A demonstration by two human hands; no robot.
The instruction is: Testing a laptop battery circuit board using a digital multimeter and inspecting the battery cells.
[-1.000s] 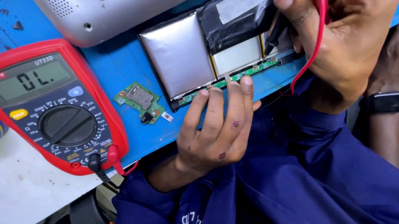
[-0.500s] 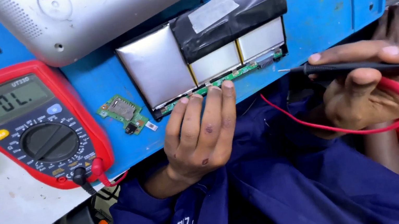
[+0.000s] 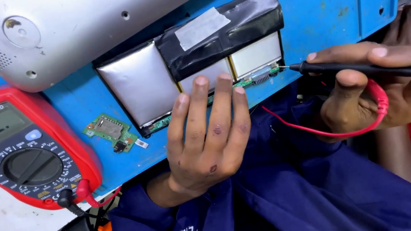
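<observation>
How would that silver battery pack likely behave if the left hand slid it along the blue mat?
The battery pack looks flat and broad, so it should slide, not roll or tip. Its foil pouch cells seem soft-skinned, probably easy to dent or puncture. With the left hand fingertips on its edge and black tape joining the cells, it may flex slightly.

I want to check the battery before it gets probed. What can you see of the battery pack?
The battery pack lies flat on the blue mat: silvery foil pouch cells under black wrap with a pale tape patch, a thin green circuit strip along its near edge. The left hand rests fingertips on that edge; the black probe tip touches the strip's right end.
</observation>
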